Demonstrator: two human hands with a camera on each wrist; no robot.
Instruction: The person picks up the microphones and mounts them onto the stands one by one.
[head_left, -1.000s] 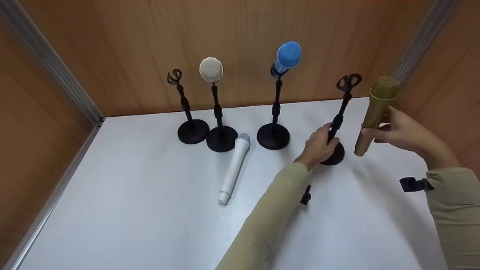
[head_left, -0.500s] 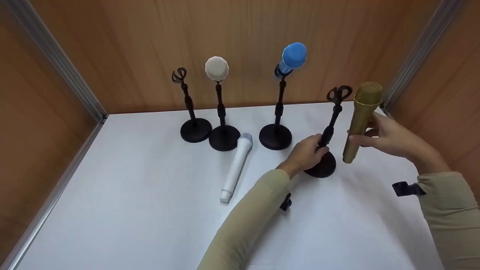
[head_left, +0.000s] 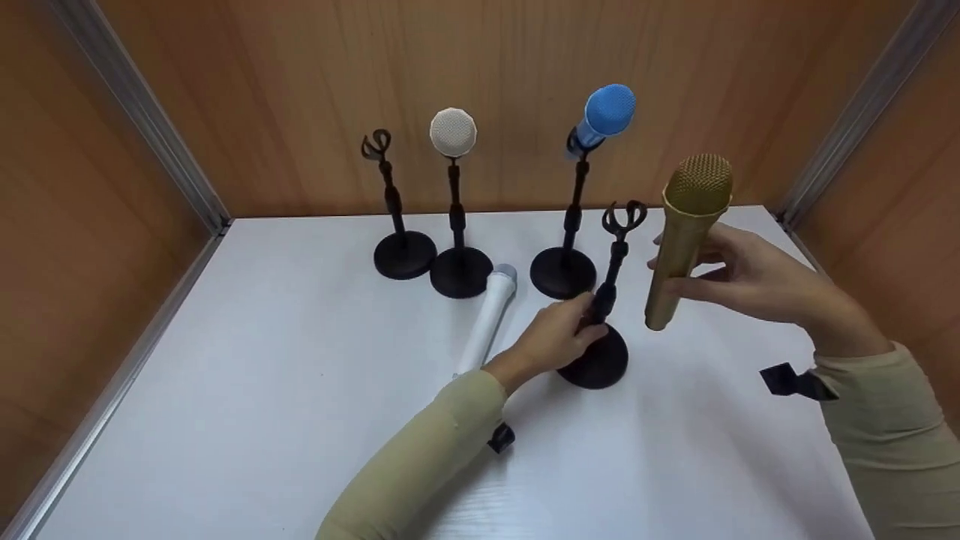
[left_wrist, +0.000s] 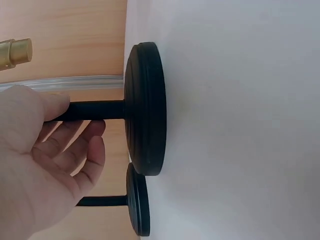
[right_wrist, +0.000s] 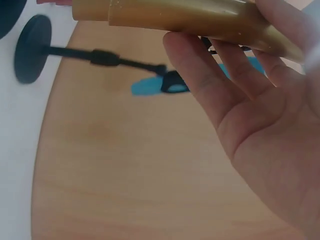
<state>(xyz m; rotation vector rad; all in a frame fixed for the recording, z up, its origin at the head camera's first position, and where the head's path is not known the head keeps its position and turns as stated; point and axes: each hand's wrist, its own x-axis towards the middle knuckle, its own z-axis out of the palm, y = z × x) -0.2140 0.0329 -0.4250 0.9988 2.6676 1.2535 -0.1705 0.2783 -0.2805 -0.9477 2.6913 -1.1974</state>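
My left hand grips the pole of a black microphone stand between thumb and fingers, just above its round base. The stand's top clip holds nothing, and the stand leans slightly right in the head view. Whether its base touches the table cannot be told. To the right, my right hand holds a gold microphone by its handle in the air, mesh head up. Its lower end shows in the left wrist view. Beside my left forearm lies a white microphone, its lower end partly hidden by the sleeve.
Behind stand a black stand with a bare clip, a stand bearing a white-headed microphone, and one with a blue microphone. A wooden panel closes the back of the white table; side panels flank it.
My left hand has brought the stand left and toward the front edge. My right hand has followed leftward with the gold microphone. The head view has shifted slightly.
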